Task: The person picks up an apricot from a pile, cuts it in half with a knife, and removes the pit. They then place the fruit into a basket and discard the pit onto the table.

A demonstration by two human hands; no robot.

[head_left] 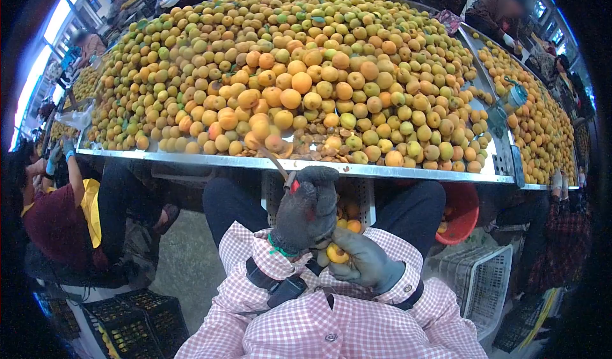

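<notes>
My left hand [306,212], in a dark grey glove, is closed around a slim knife-like tool [278,166] with a narrow curved end that points up toward the table edge. A red patch shows by its grip, and most of the handle is hidden. Just to the right and lower, my right hand [370,263], in a lighter grey glove, pinches an orange-yellow apricot [337,252] with a dark spot on it. The hands are close together over my lap. Beneath them, a white crate [368,203] between my knees holds a few apricots [352,226], partly covered by the hands.
A metal-edged table [408,174] bears a big heap of apricots [268,72], with flattened brownish pieces near its front. A clear bottle [508,101] stands at right. Below are a red basin [460,213], a white crate [491,282] and black crates [137,324]. Other people [64,196] sit around.
</notes>
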